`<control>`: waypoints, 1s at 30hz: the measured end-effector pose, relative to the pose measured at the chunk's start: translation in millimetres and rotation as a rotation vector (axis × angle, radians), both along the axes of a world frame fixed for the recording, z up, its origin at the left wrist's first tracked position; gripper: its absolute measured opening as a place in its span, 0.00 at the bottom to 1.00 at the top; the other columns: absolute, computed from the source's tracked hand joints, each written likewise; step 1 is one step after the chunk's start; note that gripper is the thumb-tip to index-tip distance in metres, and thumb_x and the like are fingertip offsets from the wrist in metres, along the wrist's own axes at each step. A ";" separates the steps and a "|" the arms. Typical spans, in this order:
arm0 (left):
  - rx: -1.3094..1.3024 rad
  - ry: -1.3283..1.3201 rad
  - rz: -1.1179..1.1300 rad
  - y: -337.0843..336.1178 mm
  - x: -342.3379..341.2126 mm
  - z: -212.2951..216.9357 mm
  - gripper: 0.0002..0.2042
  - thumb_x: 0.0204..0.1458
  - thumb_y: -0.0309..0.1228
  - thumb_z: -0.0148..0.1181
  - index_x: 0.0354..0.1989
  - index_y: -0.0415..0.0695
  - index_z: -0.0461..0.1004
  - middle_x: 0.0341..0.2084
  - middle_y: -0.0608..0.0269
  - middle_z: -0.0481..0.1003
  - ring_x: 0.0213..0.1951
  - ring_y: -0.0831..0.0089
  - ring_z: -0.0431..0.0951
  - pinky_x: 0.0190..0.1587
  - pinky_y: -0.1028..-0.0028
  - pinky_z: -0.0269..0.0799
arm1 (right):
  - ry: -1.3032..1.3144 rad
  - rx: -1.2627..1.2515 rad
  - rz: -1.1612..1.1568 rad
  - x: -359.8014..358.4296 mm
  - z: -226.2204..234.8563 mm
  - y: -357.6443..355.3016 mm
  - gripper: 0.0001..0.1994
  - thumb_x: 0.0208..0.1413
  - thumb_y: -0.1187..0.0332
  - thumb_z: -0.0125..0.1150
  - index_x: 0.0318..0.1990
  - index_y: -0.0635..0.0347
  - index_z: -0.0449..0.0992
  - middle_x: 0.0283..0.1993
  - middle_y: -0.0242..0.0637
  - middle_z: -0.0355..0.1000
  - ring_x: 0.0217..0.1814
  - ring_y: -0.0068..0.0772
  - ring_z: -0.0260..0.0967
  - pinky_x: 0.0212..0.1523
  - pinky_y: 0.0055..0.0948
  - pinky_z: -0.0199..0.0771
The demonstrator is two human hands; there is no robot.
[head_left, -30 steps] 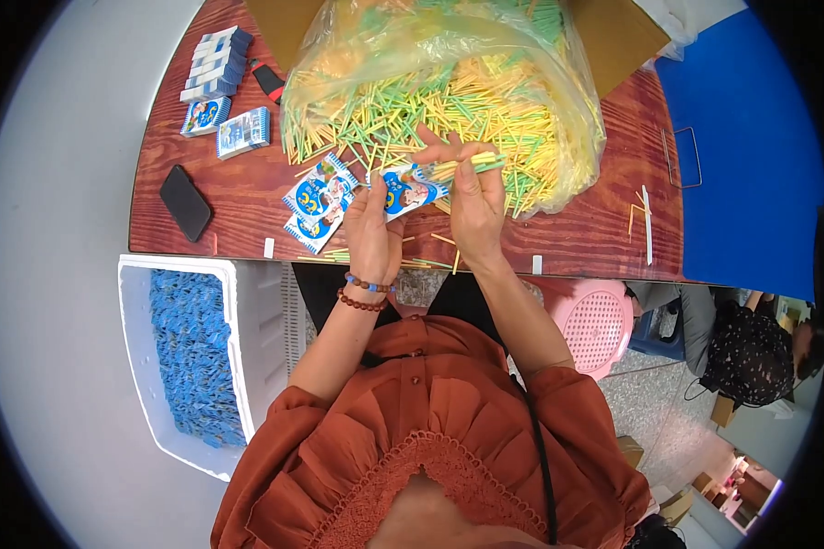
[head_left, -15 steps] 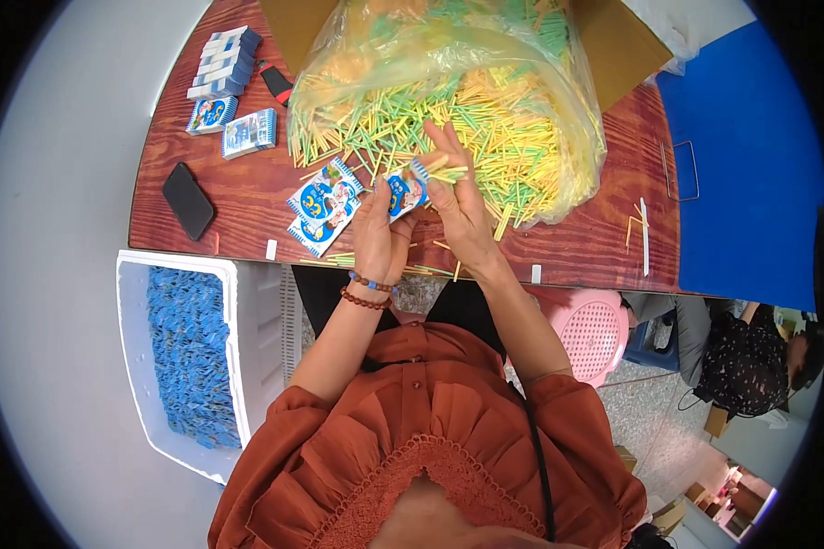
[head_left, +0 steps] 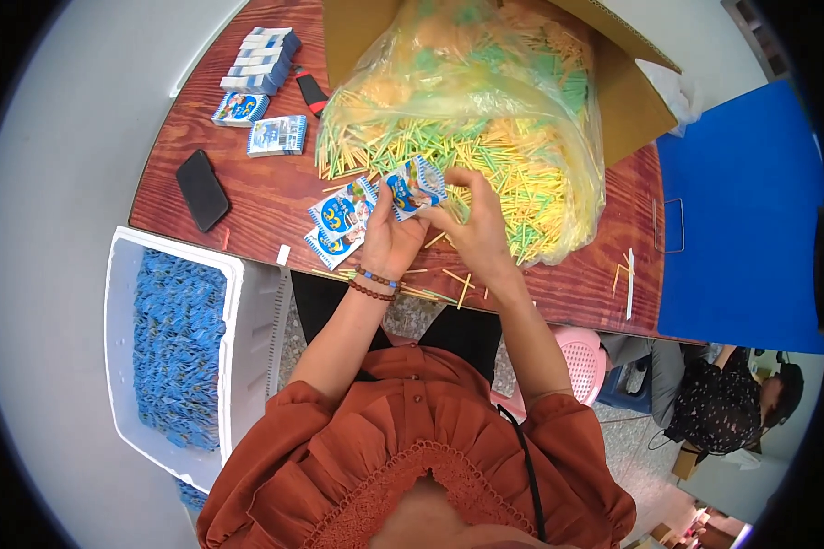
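Note:
A small blue and white printed packet (head_left: 415, 186) is in my left hand (head_left: 392, 240), gripped between thumb and fingers above the table. At the packet's right end is my right hand (head_left: 474, 224), its thumb and bent fingers closed around that edge. Two more packets of the same kind, an upper one (head_left: 339, 212) and a lower one (head_left: 328, 252), lie overlapping just left of my left hand. Beyond both hands spreads a heap of thin yellow, green and orange sticks (head_left: 430, 142) in a clear plastic bag (head_left: 485, 110). My right fingers partly hide the packet's end.
Stacked packets (head_left: 264, 59), a red and black tool (head_left: 311, 93) and a black phone (head_left: 201, 190) lie on the left of the wooden table (head_left: 160, 174). A white foam box (head_left: 238, 343) full of blue packets stands below. Another person (head_left: 719, 403) sits at lower right.
The sticks that showed in my right fingers no longer show there. My right hand has closed on the packet's end, and the packet is now tilted differently. The whole view has shifted.

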State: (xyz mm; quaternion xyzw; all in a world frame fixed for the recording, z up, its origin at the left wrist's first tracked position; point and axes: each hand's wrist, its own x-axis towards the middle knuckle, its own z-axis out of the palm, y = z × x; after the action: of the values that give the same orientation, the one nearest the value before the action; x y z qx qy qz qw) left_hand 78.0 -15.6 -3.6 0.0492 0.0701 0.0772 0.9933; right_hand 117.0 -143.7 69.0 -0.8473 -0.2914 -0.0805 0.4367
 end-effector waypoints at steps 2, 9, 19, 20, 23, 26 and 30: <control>-0.018 -0.057 -0.009 0.2 0.9 3.6 0.18 0.63 0.43 0.49 0.55 0.45 0.67 0.50 0.63 0.73 0.53 0.69 0.72 0.57 0.64 0.67 | -0.036 0.012 0.050 5.3 -1.6 8.3 0.17 0.48 0.71 0.67 0.47 0.64 0.74 0.42 0.37 0.73 0.47 0.30 0.69 0.49 0.31 0.67; 0.287 -0.039 0.066 31.2 -5.6 17.8 0.12 0.60 0.28 0.53 0.50 0.39 0.71 0.48 0.59 0.76 0.49 0.69 0.76 0.56 0.67 0.70 | 0.574 0.423 0.216 22.8 12.7 32.6 0.06 0.56 0.73 0.62 0.39 0.63 0.80 0.36 0.29 0.76 0.35 0.15 0.67 0.36 0.19 0.66; 0.329 0.108 0.242 71.0 -16.8 16.7 0.09 0.57 0.22 0.55 0.45 0.35 0.74 0.42 0.57 0.78 0.43 0.71 0.79 0.48 0.71 0.75 | 0.773 0.491 0.336 39.5 -12.7 87.8 0.09 0.56 0.70 0.62 0.41 0.65 0.78 0.29 0.28 0.74 0.30 0.13 0.66 0.30 0.17 0.66; 0.410 0.152 0.230 80.1 -20.1 15.2 0.09 0.57 0.22 0.56 0.45 0.35 0.73 0.41 0.57 0.78 0.42 0.71 0.79 0.47 0.71 0.76 | 0.786 0.452 0.353 40.3 -11.3 95.0 0.08 0.56 0.70 0.62 0.40 0.65 0.78 0.29 0.29 0.75 0.29 0.14 0.67 0.29 0.17 0.66; 0.529 0.243 0.313 106.9 -28.8 6.6 0.08 0.56 0.21 0.57 0.44 0.35 0.73 0.39 0.57 0.78 0.39 0.71 0.80 0.43 0.72 0.77 | 0.787 0.265 0.356 44.7 -10.4 122.8 0.08 0.54 0.69 0.63 0.35 0.66 0.77 0.28 0.33 0.75 0.27 0.17 0.69 0.26 0.20 0.67; 0.634 0.355 0.419 140.2 -26.1 2.2 0.09 0.56 0.23 0.57 0.45 0.34 0.73 0.38 0.58 0.78 0.38 0.72 0.79 0.41 0.73 0.77 | 0.631 0.244 0.351 57.0 -31.5 164.3 0.09 0.53 0.67 0.64 0.30 0.64 0.75 0.23 0.31 0.74 0.22 0.16 0.65 0.22 0.20 0.63; 1.092 0.651 0.527 189.9 -15.0 -11.3 0.09 0.55 0.26 0.58 0.43 0.35 0.75 0.34 0.60 0.78 0.35 0.75 0.79 0.36 0.75 0.76 | 0.591 0.210 0.264 69.5 -53.6 215.7 0.10 0.51 0.68 0.65 0.33 0.69 0.76 0.23 0.36 0.75 0.26 0.21 0.71 0.26 0.24 0.67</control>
State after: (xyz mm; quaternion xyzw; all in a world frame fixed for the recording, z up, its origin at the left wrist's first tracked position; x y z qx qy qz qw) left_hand 63.1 174.3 -14.9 0.5447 0.3256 0.3218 0.7026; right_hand 186.4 71.9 15.4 -0.7392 -0.2494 0.1964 0.5940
